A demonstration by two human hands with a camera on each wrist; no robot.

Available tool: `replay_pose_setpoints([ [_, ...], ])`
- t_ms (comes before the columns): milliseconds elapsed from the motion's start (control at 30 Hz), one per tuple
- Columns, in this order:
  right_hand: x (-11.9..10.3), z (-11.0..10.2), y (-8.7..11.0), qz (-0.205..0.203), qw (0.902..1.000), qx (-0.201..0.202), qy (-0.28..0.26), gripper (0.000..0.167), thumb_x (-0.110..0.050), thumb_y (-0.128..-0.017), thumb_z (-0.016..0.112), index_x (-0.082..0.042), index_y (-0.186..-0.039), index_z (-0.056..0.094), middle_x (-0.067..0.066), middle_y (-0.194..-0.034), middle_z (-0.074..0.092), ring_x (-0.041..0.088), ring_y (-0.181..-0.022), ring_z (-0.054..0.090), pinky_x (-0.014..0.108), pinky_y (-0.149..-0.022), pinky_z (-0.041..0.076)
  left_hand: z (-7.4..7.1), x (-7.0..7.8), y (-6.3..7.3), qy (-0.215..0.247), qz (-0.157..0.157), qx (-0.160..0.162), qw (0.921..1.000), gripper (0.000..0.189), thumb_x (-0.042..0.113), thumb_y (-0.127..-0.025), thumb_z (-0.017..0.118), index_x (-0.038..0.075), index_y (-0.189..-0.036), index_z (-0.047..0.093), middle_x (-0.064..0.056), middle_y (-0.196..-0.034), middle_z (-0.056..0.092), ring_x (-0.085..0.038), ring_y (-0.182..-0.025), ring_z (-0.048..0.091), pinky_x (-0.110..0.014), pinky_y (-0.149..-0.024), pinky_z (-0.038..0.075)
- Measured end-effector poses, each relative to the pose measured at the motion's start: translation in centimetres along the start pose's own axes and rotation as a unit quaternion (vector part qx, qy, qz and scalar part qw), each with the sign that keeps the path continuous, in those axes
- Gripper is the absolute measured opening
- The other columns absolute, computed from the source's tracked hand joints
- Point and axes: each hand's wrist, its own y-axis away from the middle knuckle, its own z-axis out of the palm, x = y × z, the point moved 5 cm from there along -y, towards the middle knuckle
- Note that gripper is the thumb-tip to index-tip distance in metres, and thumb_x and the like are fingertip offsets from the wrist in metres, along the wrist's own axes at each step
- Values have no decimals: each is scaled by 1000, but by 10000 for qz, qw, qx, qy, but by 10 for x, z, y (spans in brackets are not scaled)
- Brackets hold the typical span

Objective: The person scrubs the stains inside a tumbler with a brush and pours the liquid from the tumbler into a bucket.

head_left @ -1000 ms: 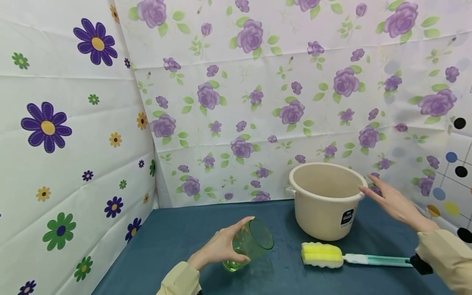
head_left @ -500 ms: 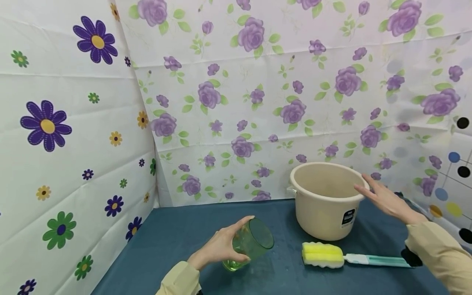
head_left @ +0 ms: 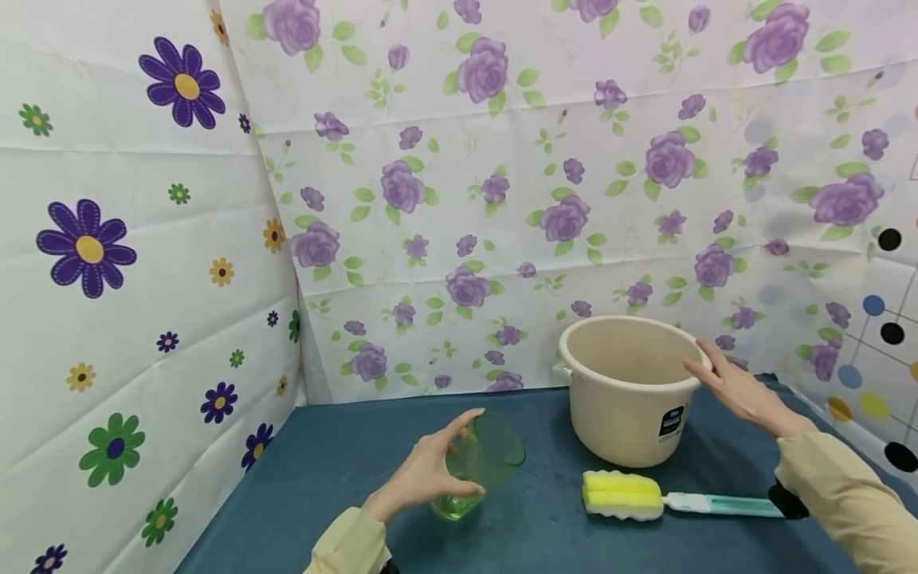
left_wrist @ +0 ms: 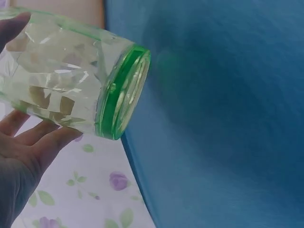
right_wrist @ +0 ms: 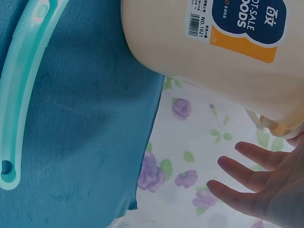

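My left hand (head_left: 423, 470) grips a clear green drinking glass (head_left: 489, 458), thumb on one side and fingers on the other. The glass is tilted, its mouth facing up and to the right. Its thick green base (left_wrist: 121, 95) shows in the left wrist view, above the blue cloth. At the right side of a beige plastic bucket (head_left: 624, 422), my right hand (head_left: 746, 395) has its fingers extended over the rim. Three spread fingers show beside the bucket's side handle (right_wrist: 278, 126) in the right wrist view; whether they press the bucket, I cannot tell.
A bottle brush with a yellow and white sponge head (head_left: 622, 496) lies in front of the bucket. Its teal handle (right_wrist: 21, 99) points right, partly under my right forearm. Blue cloth (head_left: 344, 454) covers the table. Flower-printed sheets (head_left: 430, 199) hang behind and at the left.
My right hand has moved left, farther over the bucket's rim. The glass in my left hand has risen slightly. Bucket and brush stay where they were.
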Motion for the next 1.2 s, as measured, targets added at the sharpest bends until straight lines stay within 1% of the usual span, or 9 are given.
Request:
replay_pose_setpoints([
  [367, 0, -1, 0, 14, 9999, 84, 86, 79, -55, -93, 27, -8, -143, -12, 40, -135, 10, 58, -114, 21, 68, -76, 25, -34, 33, -42, -498, -13, 813, 9954, 97, 42, -67, 78, 39, -143, 18, -4, -111, 52, -23, -88, 56, -38, -67, 45],
  [533, 1, -3, 1, 21, 9999, 102, 48, 78, -54, -94, 27, -7, -143, -11, 40, -135, 10, 58, -114, 21, 67, -77, 25, -45, 43, -66, -780, 38, 1071, 9912, 98, 39, -67, 79, 36, -143, 18, -6, -109, 53, -14, -63, 54, -30, -52, 41],
  [600, 2, -4, 1, 62, 9999, 105, 43, 79, -55, -93, 27, -7, -143, -12, 40, -135, 11, 58, -114, 21, 67, -77, 25, -48, 48, -74, -843, 46, 1117, 9901, 97, 37, -68, 79, 35, -144, 17, -9, -99, 56, -14, -51, 48, -30, -48, 38],
  [667, 3, -4, 1, 96, 9999, 110, 46, 80, -57, -93, 26, -7, -143, -12, 41, -135, 11, 58, -114, 21, 68, -77, 24, -50, 52, -83, -946, 40, 1189, 9884, 97, 37, -68, 79, 35, -144, 18, -10, -100, 57, -15, -49, 47, -31, -48, 38],
  [767, 3, -5, 2, 115, 9999, 112, 27, 80, -57, -93, 26, -8, -143, -12, 40, -135, 11, 58, -114, 21, 68, -77, 24, -52, 59, -97, -1174, -27, 1292, 9846, 98, 36, -67, 79, 35, -144, 18, -11, -110, 56, -20, -64, 55, -34, -54, 42],
  [833, 3, -4, 2, 113, 9999, 107, 5, 80, -56, -93, 26, -8, -143, -12, 40, -135, 10, 58, -115, 20, 68, -77, 24, -53, 64, -106, -1399, -19, 1363, 9807, 98, 36, -66, 80, 34, -144, 20, -9, -124, 50, -23, -81, 58, -36, -59, 45],
  [900, 3, -4, 3, 114, 9999, 103, -22, 80, -56, -93, 26, -8, -143, -12, 40, -135, 11, 58, -115, 20, 68, -77, 24, -52, 69, -115, -1624, -15, 1377, 9771, 98, 36, -65, 80, 32, -144, 21, -9, -126, 49, -24, -84, 58, -35, -58, 45],
  [1067, 2, 0, 4, 94, 9999, 100, -43, 79, -56, -93, 26, -9, -144, -12, 41, -135, 12, 58, -114, 22, 67, -76, 25, -47, 82, -135, -2277, 37, 1309, 9649, 98, 35, -64, 80, 30, -144, 23, -7, -104, 55, -16, -64, 52, -28, -47, 40],
  [1200, 0, 3, 3, 164, 9998, 112, -48, 80, -58, -92, 26, -10, -144, -12, 40, -135, 11, 58, -114, 22, 67, -77, 25, -43, 94, -151, -3076, 134, 1214, 9437, 99, 37, -63, 80, 33, -143, 22, -6, -102, 54, -16, -59, 47, -27, -46, 38],
])
